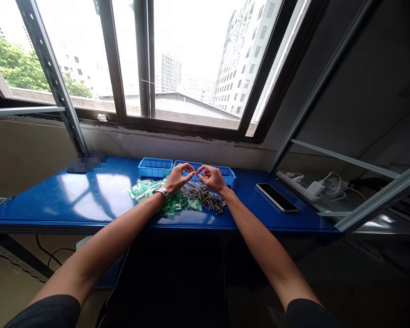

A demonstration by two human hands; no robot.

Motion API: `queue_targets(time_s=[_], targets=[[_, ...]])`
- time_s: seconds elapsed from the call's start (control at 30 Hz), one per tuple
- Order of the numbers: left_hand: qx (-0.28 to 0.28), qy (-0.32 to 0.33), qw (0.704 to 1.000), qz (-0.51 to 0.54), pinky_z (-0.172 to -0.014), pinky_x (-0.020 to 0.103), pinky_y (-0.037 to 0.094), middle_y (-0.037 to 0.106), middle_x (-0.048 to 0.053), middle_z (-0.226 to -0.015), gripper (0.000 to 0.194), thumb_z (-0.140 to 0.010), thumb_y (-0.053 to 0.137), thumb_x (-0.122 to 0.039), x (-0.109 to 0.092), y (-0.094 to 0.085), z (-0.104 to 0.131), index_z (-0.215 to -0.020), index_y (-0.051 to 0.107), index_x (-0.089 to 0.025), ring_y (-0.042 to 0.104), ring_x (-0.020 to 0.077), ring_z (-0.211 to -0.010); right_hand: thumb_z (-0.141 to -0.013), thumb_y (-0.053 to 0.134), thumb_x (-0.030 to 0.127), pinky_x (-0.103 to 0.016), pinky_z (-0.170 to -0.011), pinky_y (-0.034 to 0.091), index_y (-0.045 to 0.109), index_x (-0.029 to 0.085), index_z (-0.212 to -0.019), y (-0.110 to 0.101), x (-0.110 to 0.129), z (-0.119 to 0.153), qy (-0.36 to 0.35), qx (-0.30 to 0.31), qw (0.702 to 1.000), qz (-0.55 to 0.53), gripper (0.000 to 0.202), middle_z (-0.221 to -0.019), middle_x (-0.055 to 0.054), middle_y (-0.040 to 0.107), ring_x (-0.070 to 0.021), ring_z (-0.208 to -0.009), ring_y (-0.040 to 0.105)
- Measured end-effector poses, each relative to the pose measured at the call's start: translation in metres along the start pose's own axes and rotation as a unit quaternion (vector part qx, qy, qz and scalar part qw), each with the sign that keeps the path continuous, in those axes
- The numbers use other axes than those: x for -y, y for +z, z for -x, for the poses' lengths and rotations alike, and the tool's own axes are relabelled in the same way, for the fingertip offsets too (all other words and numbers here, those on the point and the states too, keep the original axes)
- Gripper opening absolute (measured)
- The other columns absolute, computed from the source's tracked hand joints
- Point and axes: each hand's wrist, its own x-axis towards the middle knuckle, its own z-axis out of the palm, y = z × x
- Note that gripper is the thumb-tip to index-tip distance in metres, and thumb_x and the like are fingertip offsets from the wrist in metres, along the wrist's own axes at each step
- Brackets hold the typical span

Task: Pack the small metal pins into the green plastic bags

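My left hand (179,177), with a metal watch (163,192) on its wrist, is closed in a pinch above the blue table. Its fingertips almost meet those of my right hand (212,177), also pinched. Whatever sits between the fingertips is too small to make out. Below my left hand spreads a heap of small green-and-clear plastic packets (172,204). Under my right hand lies a pile of thin dark screw-like pieces with shiny ends (213,201). Greyish clear bits (193,187) lie between the two heaps, partly hidden by my hands.
Three blue bins stand in a row behind the heaps: a left bin (155,167), a middle bin (191,164) and a right bin (229,175). A phone (276,197) lies on the right of the blue table (99,191). Beyond it are a power strip (298,184) and a white charger (316,187).
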Motion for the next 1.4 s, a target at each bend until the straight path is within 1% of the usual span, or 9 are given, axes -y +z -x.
queue_targets(time_s=[0.17, 0.37, 0.6, 0.73, 0.87, 0.97, 1.13, 1.23, 1.4], targets=[[0.002, 0.013, 1.0, -0.007, -0.073, 0.033, 0.048, 0.074, 0.005, -0.093, 0.022, -0.092, 0.066, -0.041, -0.001, 0.0, 0.001, -0.092, 0.071, -0.02, 0.064, 0.0225, -0.09, -0.087, 0.066, 0.043, -0.026, -0.054, 0.031, 0.07, 0.018, -0.089, 0.004, -0.001, 0.001, 0.006, 0.009, 1.0, 0.003, 0.026, -0.058, 0.005, 0.044, -0.0119, -0.053, 0.039], [0.001, 0.011, 1.0, -0.015, -0.074, 0.034, 0.049, 0.074, 0.006, -0.094, 0.024, -0.094, 0.062, -0.042, -0.002, 0.0, 0.0, -0.093, 0.071, -0.02, 0.064, 0.0227, -0.089, -0.088, 0.063, 0.048, -0.026, -0.052, 0.027, 0.067, 0.018, -0.09, -0.002, 0.006, 0.003, 0.027, -0.013, 0.999, -0.011, 0.03, -0.056, 0.007, 0.037, -0.0118, -0.052, 0.032], [0.051, 0.028, 0.998, -0.013, -0.07, 0.032, 0.047, 0.073, 0.005, -0.089, 0.025, -0.094, 0.063, -0.043, 0.001, 0.002, 0.002, -0.091, 0.071, -0.019, 0.064, 0.0214, -0.084, -0.088, 0.062, 0.049, -0.026, -0.05, 0.027, 0.062, 0.019, -0.089, 0.001, 0.015, 0.004, 0.034, -0.012, 0.999, -0.036, 0.03, -0.057, 0.007, 0.037, -0.0118, -0.051, 0.031], [0.043, 0.029, 0.999, -0.017, -0.071, 0.032, 0.047, 0.074, 0.005, -0.091, 0.024, -0.095, 0.062, -0.042, 0.001, 0.003, 0.002, -0.092, 0.07, -0.02, 0.063, 0.0217, -0.086, -0.089, 0.061, 0.049, -0.026, -0.05, 0.026, 0.062, 0.019, -0.089, 0.0, 0.015, 0.004, 0.033, -0.014, 0.999, -0.04, 0.029, -0.057, 0.007, 0.035, -0.0113, -0.051, 0.03], [0.015, 0.026, 0.999, -0.021, -0.073, 0.034, 0.048, 0.073, 0.005, -0.093, 0.024, -0.095, 0.061, -0.042, 0.001, 0.001, 0.001, -0.092, 0.069, -0.02, 0.064, 0.0224, -0.089, -0.09, 0.061, 0.05, -0.026, -0.05, 0.026, 0.063, 0.019, -0.09, -0.003, 0.01, 0.003, 0.032, -0.014, 0.999, -0.033, 0.031, -0.057, 0.006, 0.037, -0.0114, -0.051, 0.031], [0.002, 0.027, 0.999, -0.021, -0.076, 0.034, 0.049, 0.073, 0.005, -0.095, 0.021, -0.095, 0.062, -0.04, 0.0, 0.001, 0.001, -0.093, 0.069, -0.02, 0.064, 0.0225, -0.09, -0.088, 0.063, 0.05, -0.026, -0.051, 0.026, 0.065, 0.019, -0.088, -0.004, 0.006, 0.002, 0.027, 0.005, 0.999, -0.025, 0.031, -0.056, 0.006, 0.038, -0.0117, -0.051, 0.032], [0.007, 0.031, 0.999, -0.02, -0.081, 0.036, 0.051, 0.073, 0.005, -0.094, 0.019, -0.093, 0.064, -0.039, -0.001, 0.001, 0.002, -0.094, 0.069, -0.021, 0.064, 0.023, -0.092, -0.087, 0.065, 0.049, -0.026, -0.051, 0.025, 0.07, 0.019, -0.089, -0.001, 0.002, 0.002, 0.021, 0.046, 0.999, -0.018, 0.03, -0.054, 0.006, 0.041, -0.0119, -0.05, 0.034], [0.005, 0.029, 0.999, -0.022, -0.081, 0.037, 0.052, 0.073, 0.006, -0.094, 0.02, -0.093, 0.063, -0.04, -0.001, 0.001, 0.002, -0.094, 0.069, -0.021, 0.064, 0.0232, -0.091, -0.088, 0.065, 0.048, -0.026, -0.051, 0.025, 0.07, 0.019, -0.089, -0.001, 0.002, 0.002, 0.022, 0.045, 0.999, -0.016, 0.03, -0.055, 0.006, 0.042, -0.0119, -0.05, 0.034], [0.0, 0.026, 0.999, -0.026, -0.076, 0.034, 0.05, 0.073, 0.005, -0.094, 0.02, -0.094, 0.062, -0.039, -0.001, 0.001, 0.001, -0.093, 0.069, -0.02, 0.064, 0.0225, -0.09, -0.088, 0.064, 0.049, -0.026, -0.05, 0.025, 0.066, 0.019, -0.088, -0.003, 0.003, 0.003, 0.029, 0.025, 0.999, -0.018, 0.03, -0.056, 0.006, 0.042, -0.012, -0.051, 0.035]])
